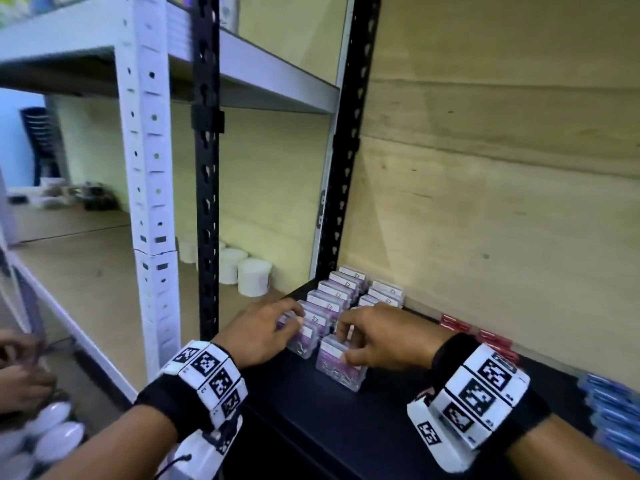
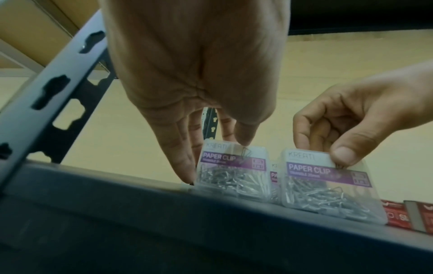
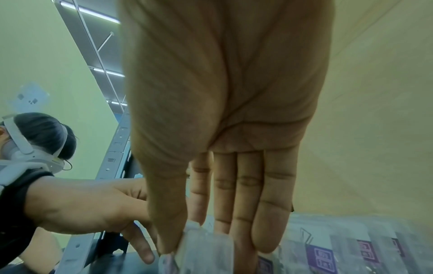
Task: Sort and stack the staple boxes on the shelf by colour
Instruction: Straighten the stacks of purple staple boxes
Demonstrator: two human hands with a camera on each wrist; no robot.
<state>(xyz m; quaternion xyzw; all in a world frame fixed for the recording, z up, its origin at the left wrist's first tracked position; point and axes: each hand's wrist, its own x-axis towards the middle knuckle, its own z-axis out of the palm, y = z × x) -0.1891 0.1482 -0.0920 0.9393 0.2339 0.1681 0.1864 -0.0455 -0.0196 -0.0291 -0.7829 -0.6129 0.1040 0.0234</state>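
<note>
Both marker-banded wrists reach over the black shelf [image 1: 346, 427]. Her right hand [image 1: 379, 344] pinches the top edge of the front purple-labelled box [image 1: 341, 363], thumb before, fingers behind. Her left hand [image 1: 266, 332] grips the neighbouring front box [image 2: 232, 174] in the purple rows. Only the left wrist view reads "PAPER CLIP" on them. Red boxes [image 1: 485, 336] and blue boxes [image 1: 613, 410] lie further right.
</note>
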